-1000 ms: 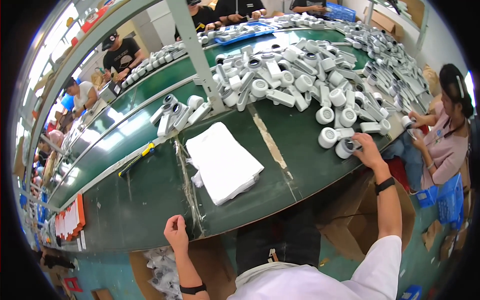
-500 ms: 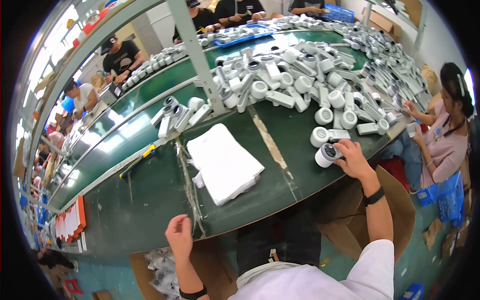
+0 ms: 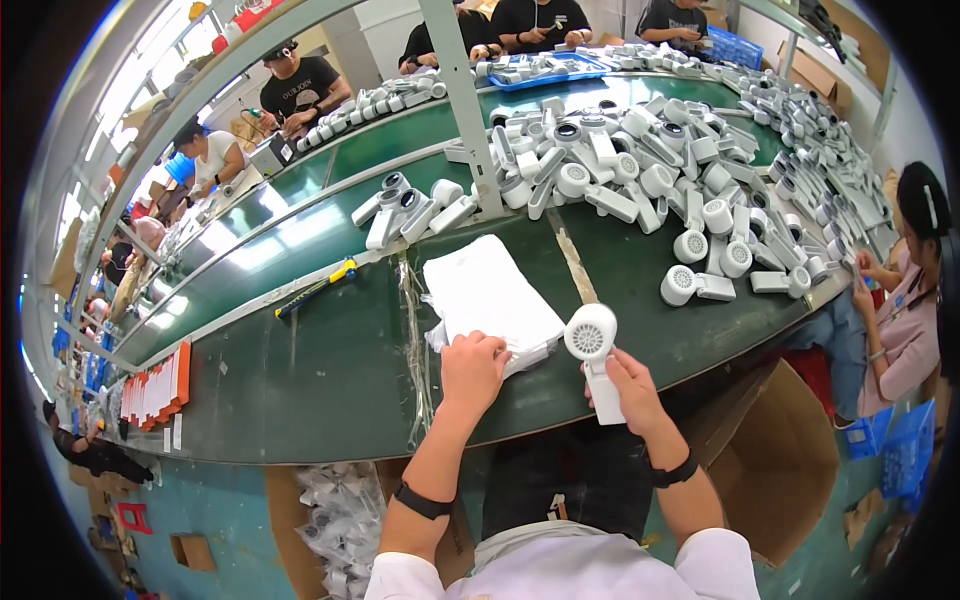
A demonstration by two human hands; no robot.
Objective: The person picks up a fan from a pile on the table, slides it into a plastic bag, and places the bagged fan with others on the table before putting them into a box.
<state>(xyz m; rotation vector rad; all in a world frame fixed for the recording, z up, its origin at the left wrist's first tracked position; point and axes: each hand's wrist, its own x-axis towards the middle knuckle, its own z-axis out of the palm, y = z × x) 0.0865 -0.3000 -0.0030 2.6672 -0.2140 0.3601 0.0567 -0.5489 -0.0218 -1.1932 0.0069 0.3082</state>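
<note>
Handheld fan [image 3: 592,342] upright over near edge of desk [image 3: 330,375], handle grasped in right hand [image 3: 634,396]. Left hand [image 3: 474,372] at near edge of white sheet stack [image 3: 490,290], fingers curled; cannot tell if pinching. Step: seemingly separating sheet; next calls for lifting just one.

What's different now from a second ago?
The right hand has carried a fan left and toward the body, turning its grille into view. The left hand has moved forward and right to the near edge of the white stack. The stack, yellow tool and remaining fan pile look unmoved.
</note>
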